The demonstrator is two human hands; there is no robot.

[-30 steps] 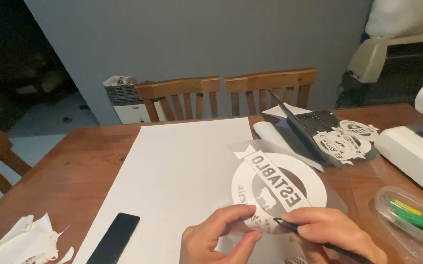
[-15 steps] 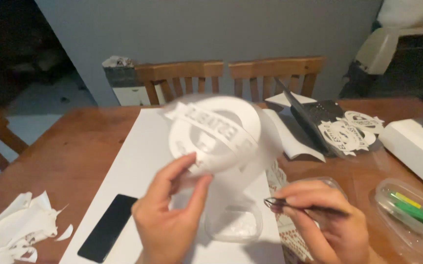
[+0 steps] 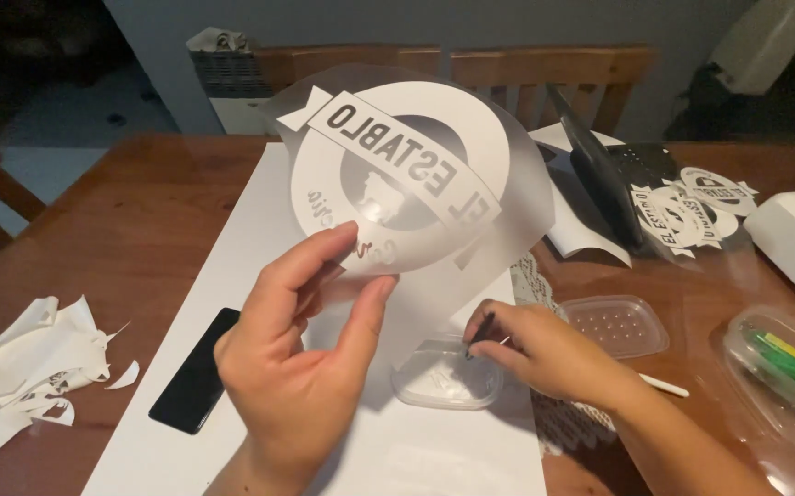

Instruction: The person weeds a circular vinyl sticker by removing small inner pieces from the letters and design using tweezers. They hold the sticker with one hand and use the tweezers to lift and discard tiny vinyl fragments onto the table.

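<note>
We've got one clear transfer sheet [image 3: 434, 174] lifted above the table, carrying a round white vinyl decal with a slanted banner of dark lettering. Our left hand [image 3: 301, 367] pinches its lower edge between thumb and fingers. Our right hand [image 3: 544, 354] is closed around a thin weeding tool [image 3: 664, 386], tip over one clear plastic lid [image 3: 443, 381]. Two more clear containers sit right: an empty tray [image 3: 613, 323] and one tub [image 3: 783, 367] with green pens. One black phone [image 3: 195, 372] lies on the white sheet [image 3: 250, 239].
</note>
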